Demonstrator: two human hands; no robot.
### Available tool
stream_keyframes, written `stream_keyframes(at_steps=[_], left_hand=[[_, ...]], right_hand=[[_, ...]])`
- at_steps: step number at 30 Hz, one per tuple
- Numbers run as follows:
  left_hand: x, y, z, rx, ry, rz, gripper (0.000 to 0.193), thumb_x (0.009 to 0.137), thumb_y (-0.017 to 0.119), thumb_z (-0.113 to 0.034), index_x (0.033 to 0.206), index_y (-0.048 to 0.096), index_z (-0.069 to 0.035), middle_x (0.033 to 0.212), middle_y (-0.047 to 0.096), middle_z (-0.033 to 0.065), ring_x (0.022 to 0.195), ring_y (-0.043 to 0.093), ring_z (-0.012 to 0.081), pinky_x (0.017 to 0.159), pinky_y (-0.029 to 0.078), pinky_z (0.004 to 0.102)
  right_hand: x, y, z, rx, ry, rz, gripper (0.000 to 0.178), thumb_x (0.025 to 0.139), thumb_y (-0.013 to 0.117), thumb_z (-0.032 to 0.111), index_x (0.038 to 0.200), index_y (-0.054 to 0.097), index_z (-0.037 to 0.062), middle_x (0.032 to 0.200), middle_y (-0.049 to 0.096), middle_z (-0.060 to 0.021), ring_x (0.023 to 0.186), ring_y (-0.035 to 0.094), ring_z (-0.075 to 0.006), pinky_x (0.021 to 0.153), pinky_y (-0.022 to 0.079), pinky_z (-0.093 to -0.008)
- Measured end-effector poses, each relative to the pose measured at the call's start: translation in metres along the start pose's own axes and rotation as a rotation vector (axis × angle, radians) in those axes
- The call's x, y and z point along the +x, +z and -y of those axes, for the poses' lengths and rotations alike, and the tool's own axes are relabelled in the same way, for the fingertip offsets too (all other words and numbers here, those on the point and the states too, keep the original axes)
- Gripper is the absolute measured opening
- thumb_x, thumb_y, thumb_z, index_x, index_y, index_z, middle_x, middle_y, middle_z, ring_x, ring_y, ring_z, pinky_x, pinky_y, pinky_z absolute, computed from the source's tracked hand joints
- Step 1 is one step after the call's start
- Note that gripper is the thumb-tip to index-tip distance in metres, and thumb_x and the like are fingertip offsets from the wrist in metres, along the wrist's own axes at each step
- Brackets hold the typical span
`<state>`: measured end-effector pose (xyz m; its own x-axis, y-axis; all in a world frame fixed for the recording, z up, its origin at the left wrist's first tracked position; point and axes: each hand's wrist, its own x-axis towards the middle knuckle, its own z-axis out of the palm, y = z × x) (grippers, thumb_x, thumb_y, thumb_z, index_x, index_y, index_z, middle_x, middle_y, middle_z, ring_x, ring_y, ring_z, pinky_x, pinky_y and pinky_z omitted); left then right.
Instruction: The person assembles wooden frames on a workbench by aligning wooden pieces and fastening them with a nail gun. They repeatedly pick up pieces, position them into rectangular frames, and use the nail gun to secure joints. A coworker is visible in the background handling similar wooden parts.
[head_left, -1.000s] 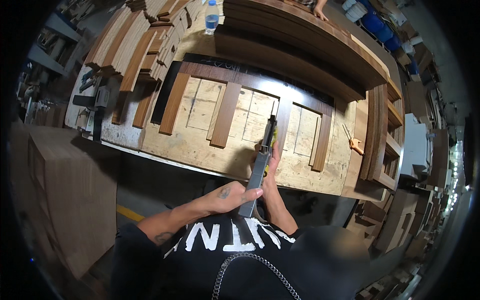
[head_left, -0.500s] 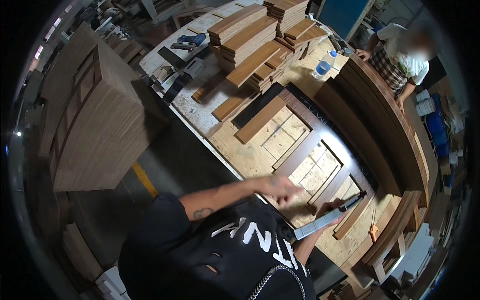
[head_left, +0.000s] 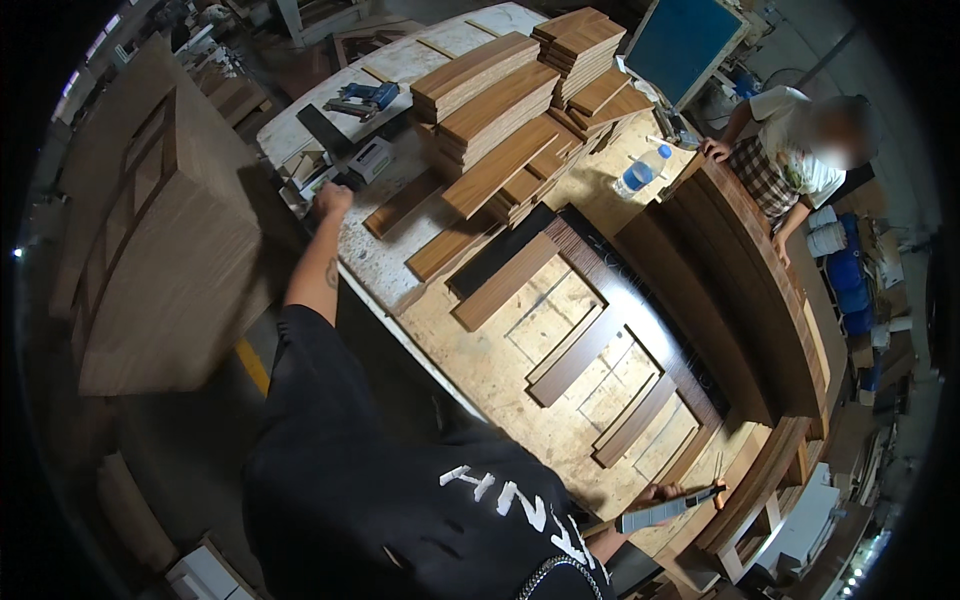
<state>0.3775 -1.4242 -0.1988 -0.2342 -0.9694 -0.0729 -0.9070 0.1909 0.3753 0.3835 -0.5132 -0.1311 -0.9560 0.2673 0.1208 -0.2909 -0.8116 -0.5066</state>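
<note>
Slats (head_left: 577, 357) are already lying along the dark board (head_left: 645, 300), joining unconfirmed; the right hand (head_left: 657, 493) is gripping a grey tool (head_left: 650, 517), the left hand (head_left: 333, 201), grip indiscernible, is sitting near a box (head_left: 372, 158).

Woodworking workshop: stacked boards (head_left: 500, 108), blue handheld tool (head_left: 372, 97), scuffed workbench (head_left: 468, 362).

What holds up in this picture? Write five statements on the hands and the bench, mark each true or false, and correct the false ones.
1. The right hand holds a grey tool. True.
2. The left hand also grips the grey tool. False: it is well apart from it, near the pale box.
3. A blue tool lies on the bench. True.
4. The bottle has a red cap. False: its cap is blue.
5. A co-worker's hand touches the dark panels. True.
</note>
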Motion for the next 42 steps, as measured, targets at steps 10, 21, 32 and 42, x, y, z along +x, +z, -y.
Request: stream_keyframes(at_steps=[10,21,32,42], left_hand=[[0.114,-0.012,0.057,0.030,-0.010,-0.121,0.032,0.091,0.066,-0.016,0.119,0.064,-0.001,0.117,0.067,0.0249,0.113,0.064,0.0404,0.096,0.053,0.0499],[0.225,0.047,0.141,0.182,0.087,-0.010,0.033,0.093,0.057,-0.018,0.119,0.066,-0.001,0.124,0.066,0.0240,0.115,0.062,0.0414,0.100,0.051,0.0489],[0.241,0.034,0.159,0.261,0.424,-0.111,0.024,0.084,0.060,-0.016,0.094,0.066,0.006,0.103,0.067,0.0297,0.097,0.065,0.0460,0.087,0.052,0.0559],[0.181,0.009,0.114,-0.254,0.120,-0.017,0.023,0.104,0.047,-0.018,0.114,0.060,-0.002,0.100,0.065,0.0201,0.091,0.062,0.0396,0.085,0.048,0.0489]], right_hand=[[0.004,0.020,0.009,0.238,0.146,-0.039,0.009,0.100,0.057,0.011,0.100,0.052,0.0050,0.080,0.049,-0.0003,0.065,0.050,-0.0090,0.059,0.046,-0.0225],[0.009,0.039,-0.031,0.066,0.139,-0.108,0.050,0.102,0.056,0.047,0.118,0.066,0.0010,0.096,0.073,-0.0131,0.073,0.070,-0.0195,0.065,0.061,-0.0318],[0.011,0.084,-0.065,0.127,0.349,0.005,0.050,0.103,0.054,0.045,0.120,0.066,0.0001,0.103,0.072,-0.0149,0.067,0.069,-0.0191,0.058,0.059,-0.0315],[0.015,0.109,-0.076,0.040,0.358,-0.217,0.032,0.101,0.061,0.041,0.094,0.064,0.0104,0.069,0.056,0.0031,0.050,0.045,-0.0017,0.051,0.046,-0.0189]])
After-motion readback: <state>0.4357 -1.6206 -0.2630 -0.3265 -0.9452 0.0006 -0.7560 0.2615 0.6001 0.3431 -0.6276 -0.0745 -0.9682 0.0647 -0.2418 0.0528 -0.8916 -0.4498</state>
